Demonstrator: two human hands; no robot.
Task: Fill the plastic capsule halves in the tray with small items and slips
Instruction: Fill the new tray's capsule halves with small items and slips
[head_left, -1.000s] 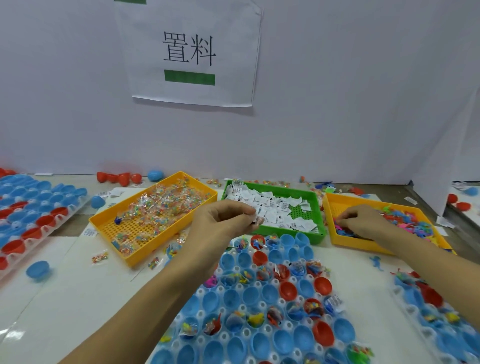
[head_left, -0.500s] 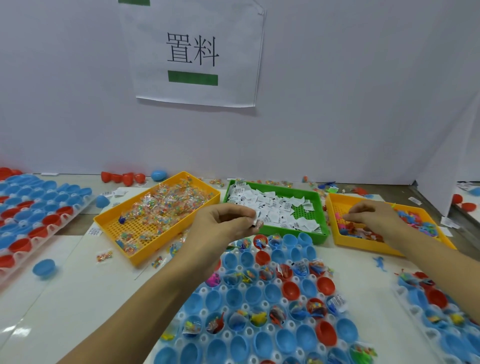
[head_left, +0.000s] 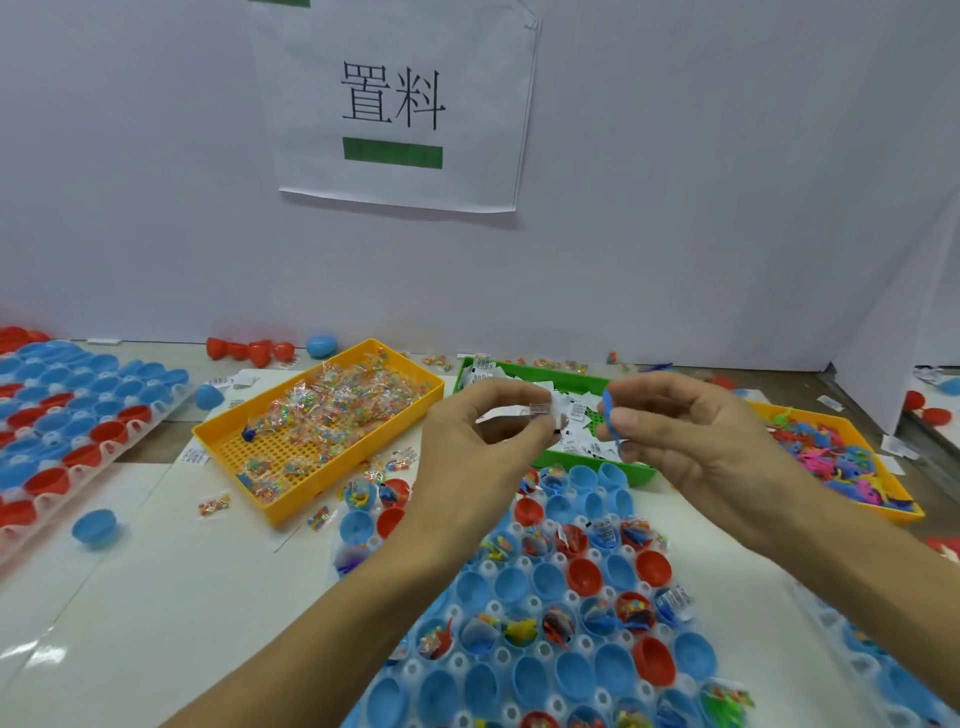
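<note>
Both hands hang mid-frame over the green tray (head_left: 550, 460): left hand (head_left: 478, 441) pinches a white paper slip (head_left: 535, 410), right hand (head_left: 691, 436) pinches a thin blue plastic toy (head_left: 608, 410). Below them, lower centre, sits the white capsule tray (head_left: 524, 608) of glossy round red and blue cups, some stuffed with crinkly packets.

A white paper sign (head_left: 397, 104) with black characters and a green bar hangs on the wall (head_left: 701, 182).

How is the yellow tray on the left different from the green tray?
The left yellow tray holds clear packets of colourful beads; the green tray holds white paper slips. The yellow tray is partly bare, with its gridded floor showing at the near end, and in full view; the green tray sits behind the left hand and right hand, partly hidden. Both are shallow, rectangular plastic trays beyond the capsule tray.
</note>
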